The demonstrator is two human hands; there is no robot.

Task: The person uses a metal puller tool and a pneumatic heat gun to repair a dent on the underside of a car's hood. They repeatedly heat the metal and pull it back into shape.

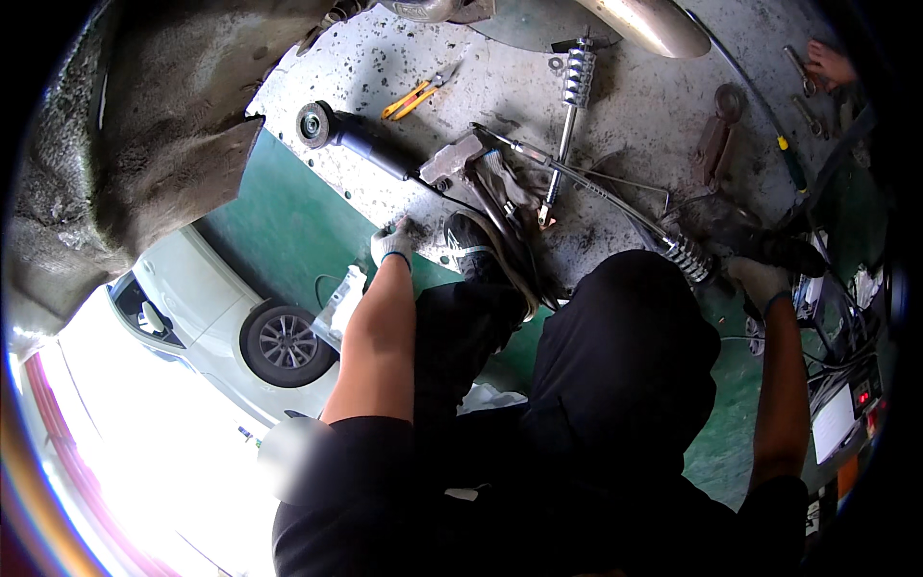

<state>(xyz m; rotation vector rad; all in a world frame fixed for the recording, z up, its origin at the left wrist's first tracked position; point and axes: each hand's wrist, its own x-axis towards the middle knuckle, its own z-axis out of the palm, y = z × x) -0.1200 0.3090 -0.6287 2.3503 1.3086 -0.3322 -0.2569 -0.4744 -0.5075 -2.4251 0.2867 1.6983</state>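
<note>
My left hand (391, 244), in a pale work glove with bare fingertips, is curled at the near edge of the speckled metal plate (663, 58); anything inside its fingers is too small to name. Over on the right, my gloved right hand (760, 281) is closed beside the coiled end of a long threaded-rod tool (615, 204); its fingers and whatever they grip are hidden. A second rod with a coil (577, 82) lies farther off. Between my hands are a hammer (454, 160) and a crumpled work glove (502, 179). A black shock absorber (370, 146) rests beyond my left hand.
Yellow-handled pliers (413, 98) and a rusty metal arm (716, 139) lie on the plate. Another person's hand (832, 65) is near a wrench (798, 69) at far right. A dirty vehicle underside (173, 125) overhangs the left; a white car (207, 298) stands beyond.
</note>
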